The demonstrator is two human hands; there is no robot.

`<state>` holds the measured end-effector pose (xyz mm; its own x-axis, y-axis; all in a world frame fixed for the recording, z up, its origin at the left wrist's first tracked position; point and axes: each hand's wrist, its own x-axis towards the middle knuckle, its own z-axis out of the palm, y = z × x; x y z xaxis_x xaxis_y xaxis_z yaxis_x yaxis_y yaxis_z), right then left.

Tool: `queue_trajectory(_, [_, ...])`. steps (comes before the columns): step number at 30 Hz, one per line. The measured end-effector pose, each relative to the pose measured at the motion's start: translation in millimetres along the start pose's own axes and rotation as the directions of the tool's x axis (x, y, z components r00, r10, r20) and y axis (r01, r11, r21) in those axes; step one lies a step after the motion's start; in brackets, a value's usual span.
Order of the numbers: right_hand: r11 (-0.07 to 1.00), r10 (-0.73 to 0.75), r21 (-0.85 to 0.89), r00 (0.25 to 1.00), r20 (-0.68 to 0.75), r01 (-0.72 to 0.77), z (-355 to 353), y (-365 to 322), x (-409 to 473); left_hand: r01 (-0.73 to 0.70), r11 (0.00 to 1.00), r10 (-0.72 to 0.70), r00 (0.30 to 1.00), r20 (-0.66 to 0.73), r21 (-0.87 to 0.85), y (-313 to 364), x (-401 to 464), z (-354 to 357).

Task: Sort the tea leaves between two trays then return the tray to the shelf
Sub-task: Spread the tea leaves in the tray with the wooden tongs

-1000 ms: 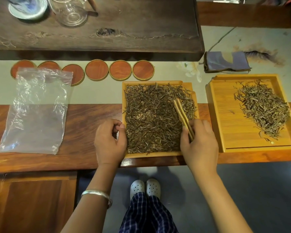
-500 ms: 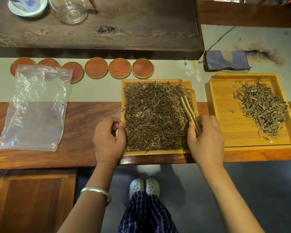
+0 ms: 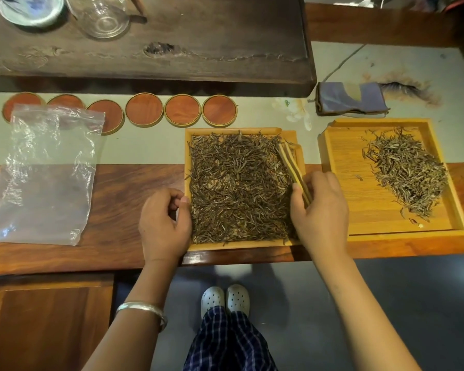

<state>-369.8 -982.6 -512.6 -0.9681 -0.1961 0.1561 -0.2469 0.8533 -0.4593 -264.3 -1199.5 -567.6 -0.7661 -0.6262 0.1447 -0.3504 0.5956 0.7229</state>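
Two trays: full tea tray (image 3: 227, 245) centre, second tray (image 3: 402, 235) right, both holding tea leaves (image 3: 239, 188).
Right hand (image 3: 320, 212): fingers curled, pinching bamboo tweezers (image 3: 295, 172).
Left hand (image 3: 164, 223): curled fingers against full tray's left edge, grip unclear.

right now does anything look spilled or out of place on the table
Nothing looks spilled. The tea leaves stay inside the left tray, and the smaller heap sits inside the right tray. One oddity: the plastic bag lies over some of the round coasters.
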Motion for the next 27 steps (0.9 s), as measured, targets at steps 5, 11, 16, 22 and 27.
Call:
queue_trajectory(5, [1.0, -0.001, 0.007, 1.0, 0.007, 0.001, 6.1, -2.9, 13.2, 0.001, 1.0, -0.001, 1.0, 0.003, 0.01, -0.4, -0.1, -0.1])
queue_trajectory(11, [1.0, 0.001, -0.003, 1.0, 0.004, -0.001, 3.2, 7.5, 14.8, -0.003, 1.0, 0.003, 1.0, 0.006, 0.008, -0.7, 0.0, -0.5])
queue_trajectory(16, [0.998, -0.058, -0.003, 0.996, 0.064, 0.059, 1.0, 7.5, 6.0, -0.006, 1.0, 0.006, 1.0, 0.006, 0.01, -1.0, -0.3, 0.2])
queue_trajectory(22, [0.997, -0.053, 0.054, 0.998, 0.042, 0.051, -5.3, 8.9, -4.1, -0.01, 1.0, 0.01, 1.0, 0.005, 0.011, -2.6, 0.1, 0.6])
queue_trajectory(27, [0.998, -0.028, 0.063, 0.998, 0.064, 0.024, -6.8, 11.0, -21.5, -0.012, 1.0, 0.012, 1.0, -0.008, 0.01, -3.4, -0.2, 1.5])
